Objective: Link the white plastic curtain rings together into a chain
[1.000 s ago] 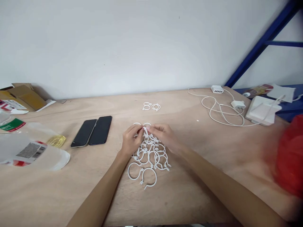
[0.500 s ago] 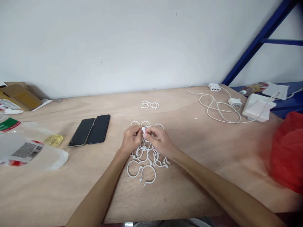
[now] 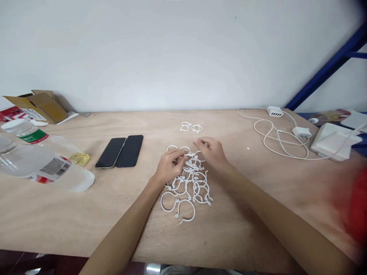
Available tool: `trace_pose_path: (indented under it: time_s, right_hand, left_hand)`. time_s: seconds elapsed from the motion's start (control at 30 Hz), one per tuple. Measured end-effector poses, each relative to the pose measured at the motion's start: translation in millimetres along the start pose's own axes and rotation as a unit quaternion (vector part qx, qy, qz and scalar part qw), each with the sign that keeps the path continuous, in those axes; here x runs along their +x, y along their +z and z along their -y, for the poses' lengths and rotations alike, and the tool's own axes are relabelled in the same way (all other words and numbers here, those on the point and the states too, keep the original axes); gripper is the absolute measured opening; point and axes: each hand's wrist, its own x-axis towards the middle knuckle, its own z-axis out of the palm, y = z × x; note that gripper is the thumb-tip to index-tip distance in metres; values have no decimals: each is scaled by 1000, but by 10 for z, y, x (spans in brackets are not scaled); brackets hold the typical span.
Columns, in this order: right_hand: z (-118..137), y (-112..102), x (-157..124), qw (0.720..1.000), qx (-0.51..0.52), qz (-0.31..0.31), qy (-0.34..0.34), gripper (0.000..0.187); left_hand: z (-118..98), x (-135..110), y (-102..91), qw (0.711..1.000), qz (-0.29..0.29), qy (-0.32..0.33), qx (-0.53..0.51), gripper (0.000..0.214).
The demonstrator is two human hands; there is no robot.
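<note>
While the left grip [image 3: 171, 165] curled over rings [image 3: 194, 187], its hold unclear, the right grip [image 3: 213, 151] hung half-open, seemingly empty; leftward, a barcode label [image 3: 55, 169] was illegible.

Wooden counter [image 3: 137, 221] carries one loose pile of thin white rings [image 3: 189, 180], left hand [image 3: 170, 166] over its far end, right hand [image 3: 213, 152] just beside; smaller ring group [image 3: 185, 126] lies behind. At left: two dark phones [image 3: 130, 151], clear bottles [image 3: 54, 167], opened cardboard box [image 3: 47, 107]. At right: white multi-port charger [image 3: 274, 111], looped cable [image 3: 264, 140], blurred red object [image 3: 359, 206].

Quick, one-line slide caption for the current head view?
Left hand at a cluster of white rings on a wooden table, right hand close by, two dark phones lying to the left.
</note>
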Motion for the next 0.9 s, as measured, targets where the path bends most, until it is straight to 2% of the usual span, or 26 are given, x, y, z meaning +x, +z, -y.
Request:
trace_pose_path:
  time_s: [0.1, 0.2, 0.3, 0.43, 0.53, 0.63, 0.7, 0.77, 0.9]
  right_hand:
    - [-345, -34, 418, 997, -75, -24, 18, 29]
    - [-619, -37, 654, 983, -182, 18, 4, 37]
    - [-752, -14, 677, 969, -244, 22, -10, 32]
    - [-782, -3, 578, 966, -255, -8, -43, 25]
    - [-687, -17, 443, 976, -203, -45, -69, 22]
    - [-427, -22, 194, 995, -77, -50, -44, 20]
    - [-192, -10, -23, 999, 28, -24, 13, 24]
    - [31, 15, -232, 991, 118, 19, 62, 28]
    - [280, 73, -472, 968, 211, 86, 110, 31]
  left_hand:
    - [-8, -2, -1, 1000, 20, 0, -12, 18]
    - [2, -6, -12, 1000, 24, 11, -15, 34]
    - [20, -11, -22, 1000, 13, 20, -21, 48]
    - [31, -14, -13, 1000, -5, 9, -11, 42]
    - [37, -10, 4, 1000, -18, -8, -8, 33]
    - [42, -1, 18, 999, -32, -10, 5, 31]
    - [37, 4, 21, 999, -40, -9, 17, 31]
    - [23, 6, 20, 999, -40, -7, 22, 31]
    - [-1, -2, 15, 999, -33, 19, 34, 16]
